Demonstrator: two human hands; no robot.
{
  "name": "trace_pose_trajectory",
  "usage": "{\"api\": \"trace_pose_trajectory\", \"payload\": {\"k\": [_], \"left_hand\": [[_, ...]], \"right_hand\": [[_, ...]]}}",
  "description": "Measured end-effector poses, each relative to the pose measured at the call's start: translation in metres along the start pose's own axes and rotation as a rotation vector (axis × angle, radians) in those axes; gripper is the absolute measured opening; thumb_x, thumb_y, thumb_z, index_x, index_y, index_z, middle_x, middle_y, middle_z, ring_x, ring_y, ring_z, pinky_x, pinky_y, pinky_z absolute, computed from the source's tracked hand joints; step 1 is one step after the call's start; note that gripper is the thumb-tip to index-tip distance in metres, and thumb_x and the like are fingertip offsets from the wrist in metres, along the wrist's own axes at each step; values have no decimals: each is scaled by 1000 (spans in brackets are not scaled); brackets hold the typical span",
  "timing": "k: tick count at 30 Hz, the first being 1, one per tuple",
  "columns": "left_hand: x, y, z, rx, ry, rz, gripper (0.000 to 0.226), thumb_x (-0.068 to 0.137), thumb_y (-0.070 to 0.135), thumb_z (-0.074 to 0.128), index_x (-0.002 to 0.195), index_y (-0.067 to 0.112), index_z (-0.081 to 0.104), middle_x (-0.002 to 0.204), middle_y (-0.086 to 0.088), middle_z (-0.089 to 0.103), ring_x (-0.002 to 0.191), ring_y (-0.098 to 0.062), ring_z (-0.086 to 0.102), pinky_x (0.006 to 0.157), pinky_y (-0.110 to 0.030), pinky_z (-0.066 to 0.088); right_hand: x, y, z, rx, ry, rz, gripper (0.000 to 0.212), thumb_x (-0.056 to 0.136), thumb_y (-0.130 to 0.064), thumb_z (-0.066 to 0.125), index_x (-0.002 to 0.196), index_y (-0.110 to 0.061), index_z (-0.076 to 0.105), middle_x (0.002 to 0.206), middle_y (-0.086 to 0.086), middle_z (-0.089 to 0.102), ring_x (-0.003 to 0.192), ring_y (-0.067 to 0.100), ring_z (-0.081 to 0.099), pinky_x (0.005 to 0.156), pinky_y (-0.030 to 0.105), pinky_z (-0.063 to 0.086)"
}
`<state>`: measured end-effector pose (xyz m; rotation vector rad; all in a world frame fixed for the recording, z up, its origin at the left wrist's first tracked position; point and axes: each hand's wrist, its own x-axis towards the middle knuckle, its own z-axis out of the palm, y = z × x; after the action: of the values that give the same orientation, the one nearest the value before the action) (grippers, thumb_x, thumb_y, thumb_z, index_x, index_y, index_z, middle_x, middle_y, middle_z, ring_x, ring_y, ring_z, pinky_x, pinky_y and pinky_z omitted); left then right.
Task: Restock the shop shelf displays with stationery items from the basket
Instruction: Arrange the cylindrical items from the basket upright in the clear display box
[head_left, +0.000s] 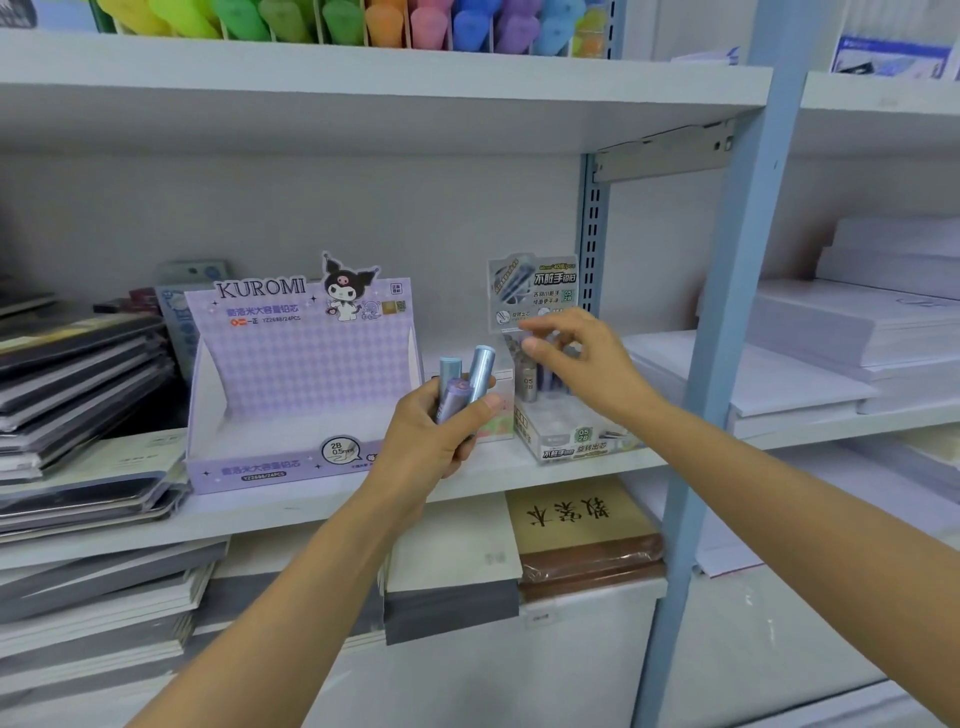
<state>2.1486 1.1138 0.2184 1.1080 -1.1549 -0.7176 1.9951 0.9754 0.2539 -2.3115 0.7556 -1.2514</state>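
My left hand (434, 436) grips a bunch of pencil-lead tubes (465, 382), blue and purple, held upright in front of the middle shelf (291, 512). My right hand (576, 358) hovers over the clear lead-tube display box (566, 431), fingers loosely bent above the tubes standing in it; nothing shows in its grasp. Left of both hands stands the purple Kuromi display box (291, 374), its tray looking bare. The basket is out of sight.
Stacks of dark notebooks (78, 384) lie at the shelf's left. White paper reams (852, 332) fill the bay right of the blue upright post (727, 312). Coloured highlighters (363, 21) stand on the shelf above. Books and pads lie on the shelf below.
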Motion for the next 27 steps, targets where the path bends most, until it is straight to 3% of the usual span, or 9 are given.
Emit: {"api": "trace_pose_trajectory", "payload": {"k": [3,6,9,12,15,20,23,27], "left_hand": [[-2,3,4,18,-53,-3,24,85,23,72,103,9,66,55,5,48,47,-9,40,40,-17,29],[-4,6,10,41,-81,-1,25,84,22,73,104,10,66,65,-5,52,46,-11,40,39,-18,29],[-6,9,10,-11,-45,-6,27,81,21,75,106,14,68,66,-9,50,43,-9,35,38,-18,27],[-7,10,8,-74,-1,13,24,80,17,75,102,11,67,51,7,48,41,-8,33,37,-18,27],[-8,11,11,-108,76,52,13,82,17,73,94,12,67,46,7,45,40,-8,33,36,-17,27],[-9,14,22,-150,147,85,8,82,24,73,87,20,68,45,6,45,39,-7,34,36,-17,28],[-10,14,26,-91,114,96,10,85,21,71,94,16,68,45,9,48,40,-6,33,37,-16,29],[-11,13,36,43,-3,121,13,89,19,68,97,9,68,45,12,49,41,-3,34,39,-14,31]], "right_hand": [[-8,-18,-9,395,-196,-5,32,93,-31,61,125,-30,62,119,-5,66,99,11,66,76,26,55],[-14,-27,-14,470,-352,-15,24,90,-19,66,113,-23,69,109,-1,72,97,11,68,77,20,53],[-18,-28,-18,562,-227,23,14,86,-10,68,99,-13,74,94,3,74,85,13,69,75,19,54],[-23,-25,-24,682,-84,100,12,85,-5,67,96,-5,71,91,10,73,78,17,69,73,24,58],[-34,-25,-24,676,-131,148,16,79,-10,71,95,-4,70,93,16,73,76,22,71,74,26,59],[-52,-29,-18,636,-316,159,17,77,-17,73,87,-6,67,83,9,74,73,19,70,70,24,57],[-54,-31,-20,511,-248,80,10,89,-19,66,95,-11,68,87,3,72,79,15,68,73,27,56],[-50,-31,-27,387,-201,-29,22,92,-20,64,111,-29,68,107,1,66,96,16,63,80,27,56]]}}
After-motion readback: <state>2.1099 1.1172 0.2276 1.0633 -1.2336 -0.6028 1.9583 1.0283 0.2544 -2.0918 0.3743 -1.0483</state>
